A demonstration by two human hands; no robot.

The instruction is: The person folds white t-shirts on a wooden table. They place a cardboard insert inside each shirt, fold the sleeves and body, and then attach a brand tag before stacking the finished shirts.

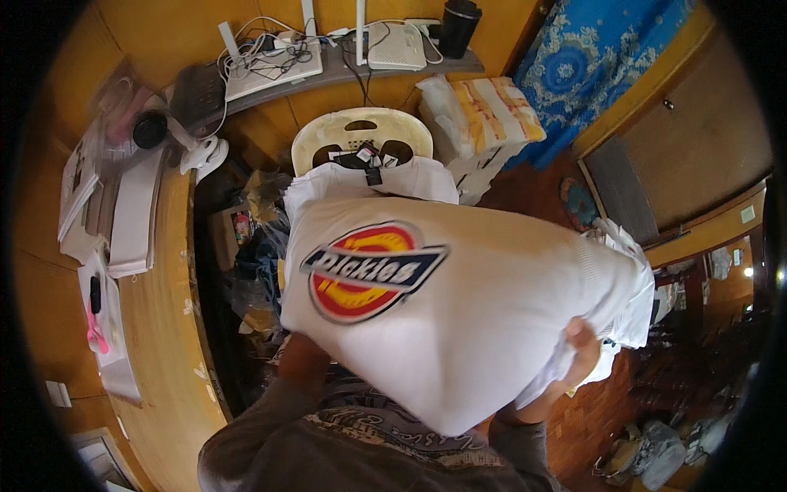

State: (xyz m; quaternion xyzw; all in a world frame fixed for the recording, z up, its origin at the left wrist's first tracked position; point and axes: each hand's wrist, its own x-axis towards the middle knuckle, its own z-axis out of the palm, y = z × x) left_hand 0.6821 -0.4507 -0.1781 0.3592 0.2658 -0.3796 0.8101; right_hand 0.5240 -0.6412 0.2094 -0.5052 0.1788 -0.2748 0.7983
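Note:
A white T-shirt (492,271) is spread out in front of me, with a large red, yellow and dark blue logo (369,271) printed on it. At its right side, my right hand (578,357) is closed on the edge, bunching the cloth. My left hand (305,359) reaches under the shirt's near left corner, and the cloth hides its fingers. Behind the held shirt, a stack of white shirts (328,180) with dark neck labels lies on a cream plastic chair (361,120). More white cloth (631,303) hangs past the shirt's right end.
Along the left runs a wooden desk (156,328) with papers and a pink-handled tool (97,332). A wall shelf (344,78) carries white routers and tangled cables. Wrapped packages (484,115) stand right of the chair. Plastic bags (656,451) lie on the floor at lower right.

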